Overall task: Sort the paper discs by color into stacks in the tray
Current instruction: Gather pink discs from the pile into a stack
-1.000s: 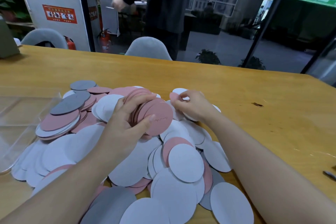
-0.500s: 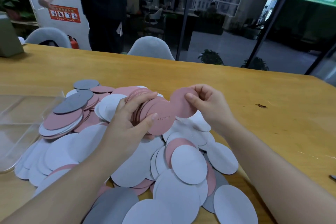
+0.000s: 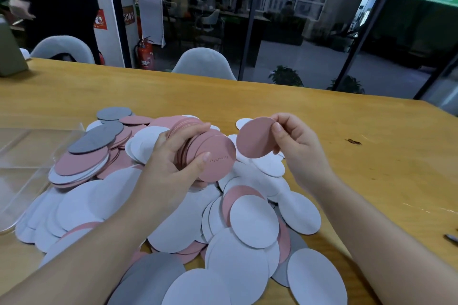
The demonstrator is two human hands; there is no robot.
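A big heap of white, pink and grey paper discs (image 3: 173, 205) covers the wooden table in front of me. My left hand (image 3: 171, 161) grips a fanned stack of pink discs (image 3: 213, 153) above the heap's middle. Just to its right, my right hand (image 3: 295, 146) pinches a single pink disc (image 3: 255, 138) by its edge, held upright and apart from the stack. The clear plastic tray (image 3: 22, 168) lies at the left, its near corner under the heap's edge; I see no discs inside it.
Bare wooden table (image 3: 371, 168) stretches to the right and behind the heap. A small dark object (image 3: 451, 239) lies at the right edge. Two grey chairs (image 3: 203, 64) stand at the far side, before a glass wall.
My right hand picked a pink disc out of the heap's far side and lifted it, now holding it just right of the stack in my left hand. The left hand stayed in place.
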